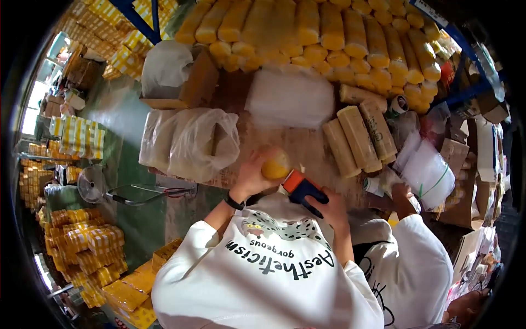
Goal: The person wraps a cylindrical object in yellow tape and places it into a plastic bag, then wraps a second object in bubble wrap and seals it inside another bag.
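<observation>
My left hand [253, 174] is closed around a yellow item with a round end [275, 166], held above the table in front of my chest. The rest of that item is hard to make out. In my right hand [332, 209] is an orange and dark-blue handheld tool [303, 191], its orange end pointing at the yellow item. Whether the two touch cannot be told. Beyond my hands, a stack of clear plastic film or bags [290, 97] lies on the wooden table [263, 141].
Tan rolls [359, 137] lie at the right, and plastic-wrapped bundles [189, 140] at the left beside an open carton [194, 85]. Yellow wrapped rolls [307, 33] are piled behind. A co-worker's hand [402, 198] is close on my right. A fan [91, 185] stands left.
</observation>
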A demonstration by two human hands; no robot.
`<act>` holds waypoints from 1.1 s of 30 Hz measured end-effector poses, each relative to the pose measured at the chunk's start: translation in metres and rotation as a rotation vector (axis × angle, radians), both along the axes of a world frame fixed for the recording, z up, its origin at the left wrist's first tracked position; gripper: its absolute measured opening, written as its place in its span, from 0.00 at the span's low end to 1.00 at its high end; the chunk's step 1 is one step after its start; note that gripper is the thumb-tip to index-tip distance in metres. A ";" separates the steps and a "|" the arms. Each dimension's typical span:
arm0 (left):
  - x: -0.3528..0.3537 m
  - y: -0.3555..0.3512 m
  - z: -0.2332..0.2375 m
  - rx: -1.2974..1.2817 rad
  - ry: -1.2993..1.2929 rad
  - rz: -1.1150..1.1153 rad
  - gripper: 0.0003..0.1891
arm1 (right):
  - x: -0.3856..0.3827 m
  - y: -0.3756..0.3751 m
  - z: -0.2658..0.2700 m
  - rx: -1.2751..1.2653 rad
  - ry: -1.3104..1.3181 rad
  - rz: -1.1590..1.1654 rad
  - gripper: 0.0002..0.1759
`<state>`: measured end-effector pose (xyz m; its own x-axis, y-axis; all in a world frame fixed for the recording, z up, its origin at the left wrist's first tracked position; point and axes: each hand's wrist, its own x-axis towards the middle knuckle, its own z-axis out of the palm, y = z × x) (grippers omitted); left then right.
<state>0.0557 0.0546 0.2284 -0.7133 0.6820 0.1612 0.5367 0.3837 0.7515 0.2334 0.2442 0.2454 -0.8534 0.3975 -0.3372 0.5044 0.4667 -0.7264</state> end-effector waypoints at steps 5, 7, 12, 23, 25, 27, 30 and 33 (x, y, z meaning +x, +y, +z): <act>0.001 -0.001 -0.061 0.271 -0.543 -0.025 0.41 | -0.017 0.013 0.011 0.173 -0.007 0.086 0.29; 0.002 -0.010 -0.081 0.193 -0.620 -0.027 0.40 | -0.038 0.013 -0.004 0.167 -0.067 0.195 0.30; -0.007 -0.065 -0.180 0.009 -0.239 0.133 0.23 | -0.071 -0.023 -0.081 0.186 0.075 0.276 0.31; 0.004 -0.024 -0.208 0.074 -0.268 0.592 0.15 | -0.112 -0.040 -0.098 0.277 -0.072 0.420 0.32; 0.002 -0.029 -0.214 0.086 -0.245 0.551 0.13 | -0.101 -0.028 -0.096 0.214 -0.091 0.352 0.32; 0.002 -0.029 -0.217 0.112 -0.155 0.591 0.12 | -0.086 -0.001 -0.111 0.094 -0.018 0.297 0.33; 0.001 -0.027 -0.199 0.034 -0.146 0.618 0.11 | -0.057 0.045 -0.067 0.023 -0.276 0.235 0.34; -0.003 -0.025 -0.194 -0.041 -0.175 0.623 0.10 | -0.015 0.094 -0.068 0.129 -0.228 0.193 0.35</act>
<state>0.0525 0.0300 0.0343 -0.9908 0.1352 -0.0110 0.0750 0.6137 0.7859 0.2185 0.3382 0.1772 -0.8253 0.2876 -0.4860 0.5409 0.6502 -0.5336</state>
